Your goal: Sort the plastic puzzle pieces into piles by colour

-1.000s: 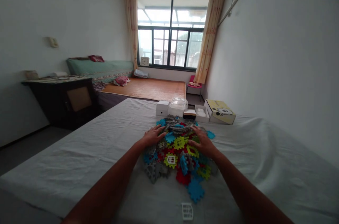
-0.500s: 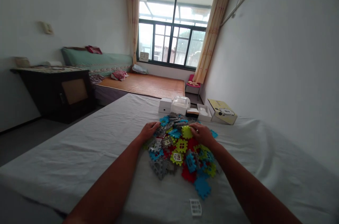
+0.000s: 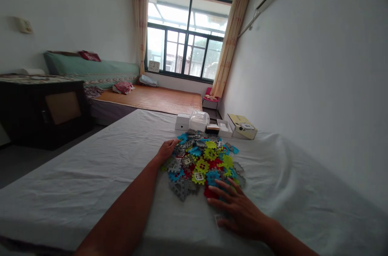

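Nearest my remote lens, the right hand held its fingers apart over the near right edge of the pile of toothed pieces on the white sheet. The left hand met the pile's left side; over the feed I couldn't tell whether those fingers gripped anything. Beyond the pile stood a clear tub and, rightward, a yellow box

Forearms bare as far as visible. Left hand bare, right hand bare; fingers slim, nails too blurred.
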{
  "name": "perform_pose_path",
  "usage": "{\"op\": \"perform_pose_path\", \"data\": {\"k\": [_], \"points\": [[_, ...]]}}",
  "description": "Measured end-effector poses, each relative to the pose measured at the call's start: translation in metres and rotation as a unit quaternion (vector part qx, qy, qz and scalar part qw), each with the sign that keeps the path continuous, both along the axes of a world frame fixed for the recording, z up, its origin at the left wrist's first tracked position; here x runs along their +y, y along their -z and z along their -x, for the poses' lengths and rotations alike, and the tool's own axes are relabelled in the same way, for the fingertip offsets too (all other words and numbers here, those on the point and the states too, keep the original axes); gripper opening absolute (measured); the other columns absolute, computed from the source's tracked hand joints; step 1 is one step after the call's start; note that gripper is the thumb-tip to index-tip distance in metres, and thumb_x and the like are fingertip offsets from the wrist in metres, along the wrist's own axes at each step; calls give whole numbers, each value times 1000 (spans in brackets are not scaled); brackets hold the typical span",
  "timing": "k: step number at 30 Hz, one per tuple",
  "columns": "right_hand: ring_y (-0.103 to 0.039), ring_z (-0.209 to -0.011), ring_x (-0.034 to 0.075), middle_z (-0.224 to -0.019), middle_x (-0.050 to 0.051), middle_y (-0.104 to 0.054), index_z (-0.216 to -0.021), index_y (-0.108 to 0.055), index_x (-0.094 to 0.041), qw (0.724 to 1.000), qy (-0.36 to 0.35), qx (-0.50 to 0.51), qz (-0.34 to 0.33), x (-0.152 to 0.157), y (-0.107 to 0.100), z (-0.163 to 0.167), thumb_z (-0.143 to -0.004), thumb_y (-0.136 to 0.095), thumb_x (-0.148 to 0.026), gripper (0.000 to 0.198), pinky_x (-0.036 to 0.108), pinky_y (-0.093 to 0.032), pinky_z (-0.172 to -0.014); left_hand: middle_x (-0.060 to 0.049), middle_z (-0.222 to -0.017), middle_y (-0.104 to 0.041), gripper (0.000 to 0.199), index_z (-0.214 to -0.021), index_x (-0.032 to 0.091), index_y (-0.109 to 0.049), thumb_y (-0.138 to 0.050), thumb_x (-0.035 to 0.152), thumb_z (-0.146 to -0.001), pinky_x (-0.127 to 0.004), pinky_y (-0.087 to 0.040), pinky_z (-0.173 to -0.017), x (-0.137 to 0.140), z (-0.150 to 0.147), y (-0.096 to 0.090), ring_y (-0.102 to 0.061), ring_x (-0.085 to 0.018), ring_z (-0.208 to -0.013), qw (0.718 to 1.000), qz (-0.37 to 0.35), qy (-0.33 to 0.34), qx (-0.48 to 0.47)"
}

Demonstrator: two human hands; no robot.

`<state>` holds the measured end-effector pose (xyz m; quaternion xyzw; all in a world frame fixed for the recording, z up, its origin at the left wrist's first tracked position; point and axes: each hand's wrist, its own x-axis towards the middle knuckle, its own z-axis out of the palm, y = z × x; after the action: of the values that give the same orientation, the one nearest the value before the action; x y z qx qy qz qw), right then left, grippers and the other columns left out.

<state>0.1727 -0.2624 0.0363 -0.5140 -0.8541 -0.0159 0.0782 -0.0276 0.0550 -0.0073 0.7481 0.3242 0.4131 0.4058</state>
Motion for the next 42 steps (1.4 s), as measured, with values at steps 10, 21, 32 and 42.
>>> {"op": "perform_pose_path", "data": {"k": [10,21,32,42], "points": [[-29,-133,27,-142,1,-39,-132,-41,-36,982,99,2,-159,136,-2,-28,-83,-56,-43,52,54,-20,-107,-8,-96,-72,64,-93,14,-72,-40,68,-76,-37,-43,-90,-2,-1,1,-62,-27,-96,1000,-3,2,9],[-43,-123,37,-134,13,-48,-133,-44,-24,939,324,115,2,63,48,-163,-46,-77,-50,96,51,-37,-99,-8,-97,-72,63,-91,16,-73,-41,68,-75,-36,-44,-90,9,4,4,-63,-27,-97,999,-19,-31,28],[-60,-97,26,-124,8,-58,-132,-45,-22,928,165,333,-22,137,-15,-82,-67,-67,-36,70,39,-49,-83,-7,-97,-72,62,-96,16,-72,-44,67,-76,-39,-44,-91,5,9,0,-62,-28,-97,1000,4,13,25],[-54,-112,28,-117,16,-61,-116,-59,-16,842,445,288,-100,159,36,-178,-82,-42,-23,38,45,-35,-98,-6,-98,-72,60,-95,16,-73,-44,66,-76,-37,-43,-92,9,9,0,-62,-28,-97,999,6,-5,51]]}}
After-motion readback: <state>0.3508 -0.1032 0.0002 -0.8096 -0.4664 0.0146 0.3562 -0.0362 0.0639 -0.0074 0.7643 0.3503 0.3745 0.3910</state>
